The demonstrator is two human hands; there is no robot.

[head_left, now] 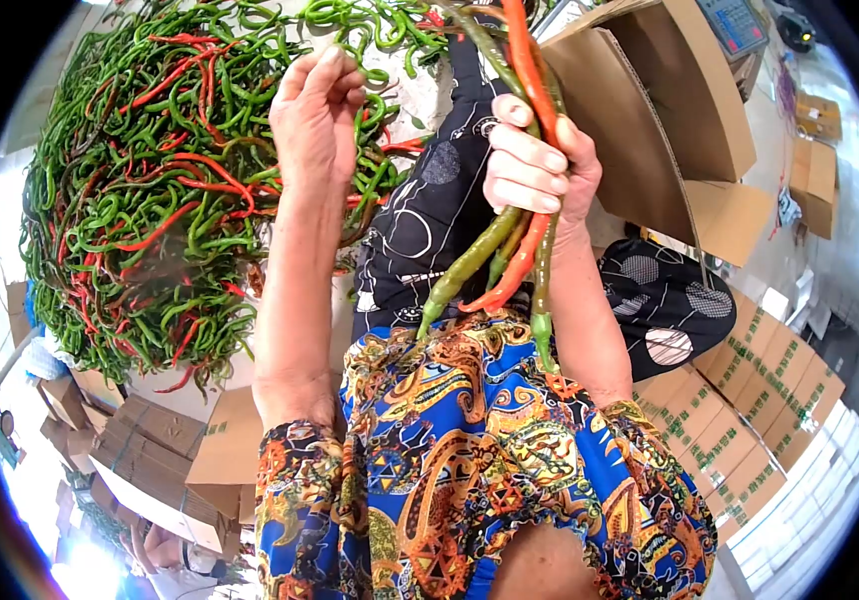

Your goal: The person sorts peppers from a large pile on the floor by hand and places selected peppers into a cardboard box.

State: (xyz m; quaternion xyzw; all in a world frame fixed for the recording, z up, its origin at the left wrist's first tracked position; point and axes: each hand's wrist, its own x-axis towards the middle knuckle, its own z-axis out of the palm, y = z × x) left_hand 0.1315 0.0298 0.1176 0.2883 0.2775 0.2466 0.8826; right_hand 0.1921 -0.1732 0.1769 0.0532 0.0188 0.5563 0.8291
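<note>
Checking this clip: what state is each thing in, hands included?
Left hand: fingers curled in, no pepper visible in its grip.
Right hand: closed around several peppers.
Held peppers: red and green, bunched, gripped partway along their length.
Pepper heap: loose, tangled, mostly green with red mixed in.
Cardboard box: open, flaps spread.

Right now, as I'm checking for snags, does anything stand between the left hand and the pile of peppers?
Nothing visible does. The left hand appears right by the edge of the pepper pile; the right hand, holding red and green peppers, is clear of that path.
</note>
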